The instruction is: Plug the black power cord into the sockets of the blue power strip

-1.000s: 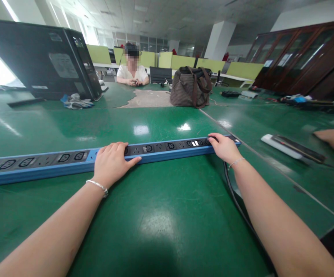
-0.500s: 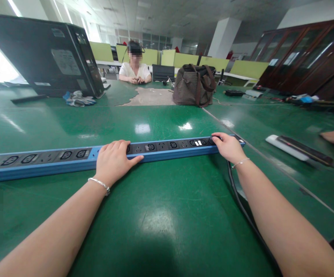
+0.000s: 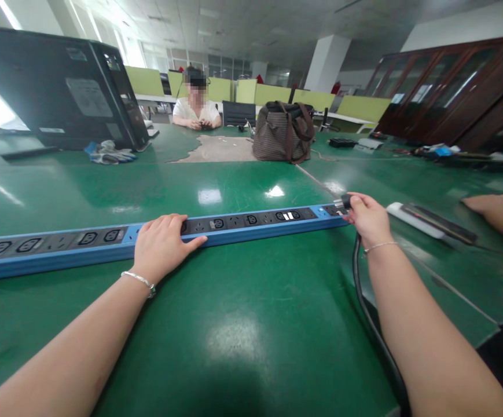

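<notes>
A long blue power strip (image 3: 251, 232) with black sockets lies across the green table. Across its middle rests my left hand (image 3: 160, 243), thumb spread out to the right and fingers over the far edge. My right hand (image 3: 366, 219) is closed on a black plug (image 3: 345, 201) at the strip's right end. The plug's metal prongs show, pointing left, just above the sockets. From below my right hand a thick black cable (image 3: 364, 307) runs down beside the forearm.
Beyond the strip are a black computer case (image 3: 69, 92), gloves (image 3: 110, 153) and a brown bag (image 3: 281, 133). A person in white (image 3: 197, 110) sits across the table (image 3: 234, 301). To the right lie a white and black device (image 3: 431, 223) and another person's hands (image 3: 500, 204).
My right hand has pulled back from the sockets and moved right, with the plug in it and its prongs now exposed. My left hand stays on the strip. The view has shifted slightly.
</notes>
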Demonstrator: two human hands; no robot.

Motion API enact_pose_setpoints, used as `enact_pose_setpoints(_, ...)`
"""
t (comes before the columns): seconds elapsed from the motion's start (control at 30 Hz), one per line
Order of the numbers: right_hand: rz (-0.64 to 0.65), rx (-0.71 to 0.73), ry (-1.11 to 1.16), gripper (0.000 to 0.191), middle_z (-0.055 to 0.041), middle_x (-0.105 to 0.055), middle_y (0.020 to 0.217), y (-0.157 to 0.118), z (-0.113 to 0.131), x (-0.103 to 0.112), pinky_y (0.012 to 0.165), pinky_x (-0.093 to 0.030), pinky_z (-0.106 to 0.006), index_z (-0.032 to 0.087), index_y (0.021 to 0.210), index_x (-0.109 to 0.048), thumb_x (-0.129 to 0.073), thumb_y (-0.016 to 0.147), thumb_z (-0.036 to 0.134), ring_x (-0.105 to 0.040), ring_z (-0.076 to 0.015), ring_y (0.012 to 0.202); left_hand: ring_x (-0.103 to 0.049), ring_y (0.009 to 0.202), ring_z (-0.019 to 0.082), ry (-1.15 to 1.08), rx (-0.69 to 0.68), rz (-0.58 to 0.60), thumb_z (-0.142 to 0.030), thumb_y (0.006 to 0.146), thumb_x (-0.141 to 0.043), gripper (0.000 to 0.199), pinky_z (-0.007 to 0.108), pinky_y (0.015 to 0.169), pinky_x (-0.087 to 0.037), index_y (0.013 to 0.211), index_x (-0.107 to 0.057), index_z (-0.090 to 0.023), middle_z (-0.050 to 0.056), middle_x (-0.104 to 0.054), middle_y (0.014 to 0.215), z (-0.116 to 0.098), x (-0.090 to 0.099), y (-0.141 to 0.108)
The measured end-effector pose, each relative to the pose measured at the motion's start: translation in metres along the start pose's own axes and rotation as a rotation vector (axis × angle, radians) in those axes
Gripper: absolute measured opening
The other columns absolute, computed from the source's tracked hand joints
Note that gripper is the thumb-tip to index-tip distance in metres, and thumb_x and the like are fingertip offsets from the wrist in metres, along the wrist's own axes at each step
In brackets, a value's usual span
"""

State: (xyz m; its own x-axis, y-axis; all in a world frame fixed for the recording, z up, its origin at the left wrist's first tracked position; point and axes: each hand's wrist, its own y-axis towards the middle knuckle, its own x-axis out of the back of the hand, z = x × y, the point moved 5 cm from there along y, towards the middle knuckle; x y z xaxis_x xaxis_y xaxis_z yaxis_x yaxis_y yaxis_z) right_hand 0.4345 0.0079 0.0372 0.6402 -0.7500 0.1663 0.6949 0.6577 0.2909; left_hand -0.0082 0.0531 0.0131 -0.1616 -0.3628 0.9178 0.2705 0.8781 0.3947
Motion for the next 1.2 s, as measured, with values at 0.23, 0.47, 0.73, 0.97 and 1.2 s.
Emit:
enact_pose_setpoints(0.23,0.088,0.069,-0.357,0.026,0.0013,-0.054,0.058,0.007,-0.014,-0.006,0.049,-0.046,-0.03,0.017,0.099,-0.06,-0.057,0.079,0.034,-0.05,-0.0147,0.048,-0.056,0.11,0.031,0.016,-0.009,0.003,-0.067,0.079,-0.045,0.067,0.043,0.096,-0.037,0.118,-0.057,-0.014,0.015,-0.064,0.115,0.0,0.0,0.0)
enact_pose_setpoints(0.47,0.161,0.25,-0.658,0.036,-0.0045,-0.065,0.073,0.006,-0.014,-0.014,0.064,-0.046,-0.031,0.017,0.1,-0.063,-0.051,0.081,0.045,-0.058,-0.0184,0.064,-0.056,0.11,0.031,0.006,-0.007,0.0,-0.067,0.079,-0.045,0.066,0.042,0.096,-0.037,0.119,-0.057,-0.016,0.014,-0.064,0.116,0.0,0.0,0.0)
enact_pose_setpoints(0.73,0.145,0.209,-0.767,0.036,-0.0081,-0.069,0.084,-0.002,0.0,-0.016,0.071,-0.046,-0.033,0.018,0.102,-0.065,-0.051,0.08,0.043,-0.062,-0.0214,0.073,-0.056,0.11,0.031,0.0,-0.001,0.01,-0.068,0.078,-0.046,0.068,0.042,0.095,-0.038,0.117,-0.058,-0.014,0.015,-0.064,0.115,0.0,0.001,0.001)
enact_pose_setpoints(0.97,0.144,0.263,-0.868,0.037,-0.0099,-0.07,0.09,-0.006,0.007,-0.02,0.073,-0.047,-0.033,0.02,0.104,-0.067,-0.05,0.081,0.044,-0.063,-0.024,0.082,-0.057,0.109,0.031,0.021,-0.005,0.004,-0.067,0.079,-0.046,0.067,0.042,0.095,-0.038,0.118,-0.057,-0.014,0.014,-0.065,0.115,-0.002,0.002,-0.002)
enact_pose_setpoints(1.2,0.169,0.265,-0.919,0.038,-0.0099,-0.07,0.091,-0.002,0.002,-0.022,0.075,-0.047,-0.035,0.021,0.105,-0.067,-0.049,0.082,0.046,-0.063,-0.0251,0.083,-0.057,0.109,0.03,0.033,-0.003,0.009,-0.068,0.079,-0.045,0.067,0.041,0.094,-0.038,0.117,-0.057,-0.015,0.014,-0.065,0.113,-0.001,0.002,0.0)
